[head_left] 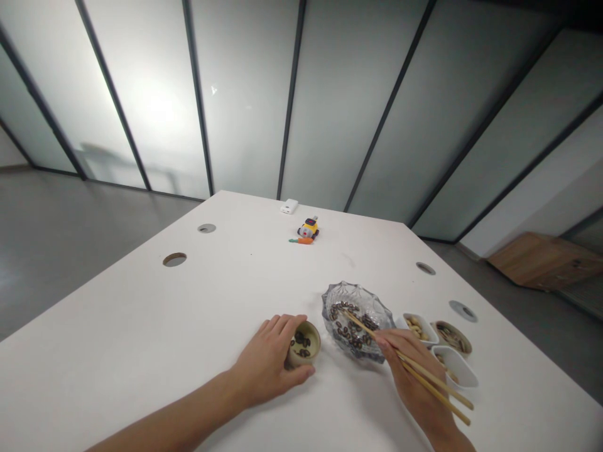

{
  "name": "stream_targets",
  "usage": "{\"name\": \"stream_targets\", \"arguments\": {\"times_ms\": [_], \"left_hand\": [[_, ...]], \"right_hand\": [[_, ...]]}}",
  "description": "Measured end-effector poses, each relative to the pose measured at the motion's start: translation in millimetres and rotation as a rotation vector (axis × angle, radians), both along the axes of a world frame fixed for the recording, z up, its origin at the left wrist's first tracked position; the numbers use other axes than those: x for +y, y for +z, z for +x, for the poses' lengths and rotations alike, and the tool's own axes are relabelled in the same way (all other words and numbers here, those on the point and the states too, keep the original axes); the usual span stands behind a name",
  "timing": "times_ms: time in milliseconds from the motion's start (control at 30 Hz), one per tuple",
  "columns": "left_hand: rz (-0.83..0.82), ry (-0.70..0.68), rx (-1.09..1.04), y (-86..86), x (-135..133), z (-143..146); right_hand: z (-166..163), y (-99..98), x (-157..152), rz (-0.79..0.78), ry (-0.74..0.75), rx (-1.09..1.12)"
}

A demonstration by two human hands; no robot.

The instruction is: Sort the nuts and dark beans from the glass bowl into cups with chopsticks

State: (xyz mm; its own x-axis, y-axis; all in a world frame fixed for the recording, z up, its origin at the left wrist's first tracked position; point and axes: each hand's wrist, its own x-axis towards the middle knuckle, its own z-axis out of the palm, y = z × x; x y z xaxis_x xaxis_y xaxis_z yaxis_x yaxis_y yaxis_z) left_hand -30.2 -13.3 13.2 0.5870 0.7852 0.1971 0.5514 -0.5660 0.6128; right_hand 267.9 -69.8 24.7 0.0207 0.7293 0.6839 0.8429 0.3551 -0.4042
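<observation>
My left hand [268, 364] is wrapped round a small tan cup [304, 344] that holds a few dark seeds. My right hand [409, 370] grips a pair of wooden chopsticks [405, 359]. Their tips reach into a clear glass bowl [357, 319] full of dark seeds, just right of the cup. Both stand on the white table [188, 326] near its front edge.
Right of the glass bowl sit two white dishes [419, 326] [456, 366] and a tan dish [453, 336] with nuts or seeds. Far back are a small yellow toy [308, 229] with an orange carrot and a white box [289, 206]. Round cable holes [174, 258] dot the table.
</observation>
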Motion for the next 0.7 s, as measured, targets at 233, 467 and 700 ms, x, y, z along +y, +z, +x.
{"name": "stream_targets", "arguments": {"times_ms": [233,467,700], "left_hand": [[-0.008,0.001,0.005,-0.8,-0.2,0.1],[0.000,-0.001,0.006,-1.9,0.1,0.6],[0.022,0.006,0.000,-4.8,0.7,0.6]], "right_hand": [[0.1,-1.9,0.1,0.028,0.012,0.005],[-1.3,-4.1,3.8,0.014,0.085,0.029],[-3.4,-1.5,2.8,0.016,0.122,0.021]]}}
